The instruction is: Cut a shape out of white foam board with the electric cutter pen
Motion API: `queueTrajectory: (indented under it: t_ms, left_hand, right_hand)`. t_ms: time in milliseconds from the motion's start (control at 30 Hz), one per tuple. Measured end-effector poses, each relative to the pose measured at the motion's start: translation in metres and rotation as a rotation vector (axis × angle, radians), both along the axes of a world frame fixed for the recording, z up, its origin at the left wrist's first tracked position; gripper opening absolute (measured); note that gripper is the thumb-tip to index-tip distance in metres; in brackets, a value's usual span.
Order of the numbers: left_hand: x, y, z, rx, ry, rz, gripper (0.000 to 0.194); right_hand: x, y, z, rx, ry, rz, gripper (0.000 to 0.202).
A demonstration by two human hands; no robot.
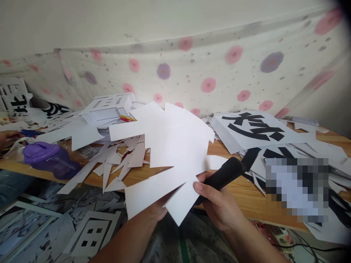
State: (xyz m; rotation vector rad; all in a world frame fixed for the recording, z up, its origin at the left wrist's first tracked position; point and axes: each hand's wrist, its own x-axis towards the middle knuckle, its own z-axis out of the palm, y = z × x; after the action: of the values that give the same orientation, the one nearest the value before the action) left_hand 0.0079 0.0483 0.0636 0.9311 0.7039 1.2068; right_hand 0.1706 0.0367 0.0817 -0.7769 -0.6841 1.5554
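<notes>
A large white cut-out board [175, 138] with angular, stroke-like arms is raised above the table's front edge. My left hand [161, 210] supports it from underneath, its fingers mostly hidden by the board. At the board's lower right, my right hand [219, 204] has its thumb on the edge. The same hand grips a thick black handle-like tool [226, 175], which slants up to the right. Its working end is not clear, and its exact kind I cannot tell.
The wooden table [246, 197] bears white scraps [128, 157], stacked cut-outs [106, 107] and a purple bottle [52, 157]. A sheet with black characters [255, 128] lies at right. Another person's hand [5, 138] shows at far left. More scraps [90, 233] lie below the table.
</notes>
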Motion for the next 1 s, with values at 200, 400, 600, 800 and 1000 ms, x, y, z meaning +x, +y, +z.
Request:
queueTrajectory:
  t_ms: [200, 400, 600, 800, 1000]
  left_hand:
    - [0.014, -0.001, 0.011, -0.029, -0.019, 0.087, 0.045]
    - [0.002, -0.006, 0.006, -0.005, -0.051, 0.189, 0.031]
    - [-0.002, -0.006, 0.0, 0.086, -0.035, 0.279, 0.021]
    - [-0.006, -0.003, -0.009, 0.159, 0.024, 0.368, 0.017]
    - [-0.01, -0.006, -0.012, 0.194, 0.062, 0.343, 0.013]
  right_hand:
    - [0.0, 0.001, -0.002, 0.036, -0.008, -0.07, 0.031]
    - [0.007, 0.008, -0.008, 0.105, -0.071, -0.154, 0.024]
    - [0.007, 0.013, -0.012, 0.092, -0.118, -0.191, 0.025]
    - [0.003, 0.007, -0.005, 0.032, -0.136, -0.239, 0.027]
    - [-0.001, 0.006, -0.003, 0.056, -0.146, -0.218, 0.026]
